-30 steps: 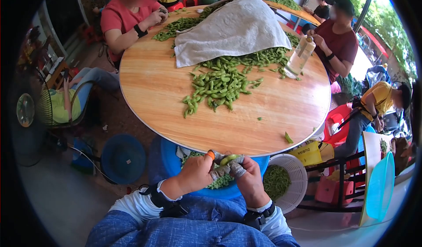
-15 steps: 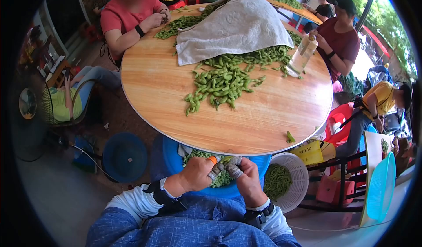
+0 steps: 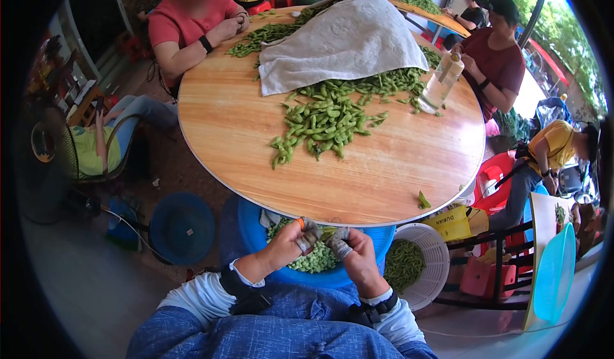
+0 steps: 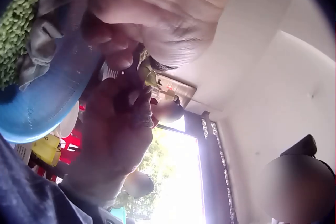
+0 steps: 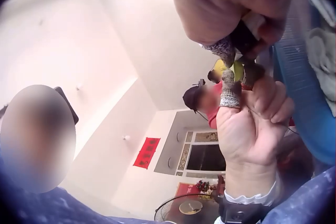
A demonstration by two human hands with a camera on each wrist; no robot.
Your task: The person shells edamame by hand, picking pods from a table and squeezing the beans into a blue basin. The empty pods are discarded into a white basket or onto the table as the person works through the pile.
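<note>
My left hand (image 3: 306, 236) and right hand (image 3: 339, 241), with grey wraps on the fingertips (image 5: 229, 91), meet below the table's near edge. Together they pinch one green edamame pod (image 3: 327, 232) over a blue basin (image 3: 251, 230) that holds shelled green beans (image 3: 313, 260). In the left wrist view the pod (image 4: 148, 74) sits between the two hands, with the basin (image 4: 47, 103) at the left. In the right wrist view the pod (image 5: 237, 70) is squeezed between the wrapped fingers. A large heap of pods (image 3: 323, 121) lies on the round wooden table (image 3: 371, 186).
A grey cloth (image 3: 345, 39) covers more pods at the table's far side, beside a clear bottle (image 3: 441, 81). A white basket (image 3: 430, 242) of pods stands right of the basin, and a dark blue round lid (image 3: 182, 228) lies on the floor at the left. Other people sit around the table.
Both hands have stayed together over the basin and sunk slightly toward it. Less of the pod shows between the fingers now than one second ago.
</note>
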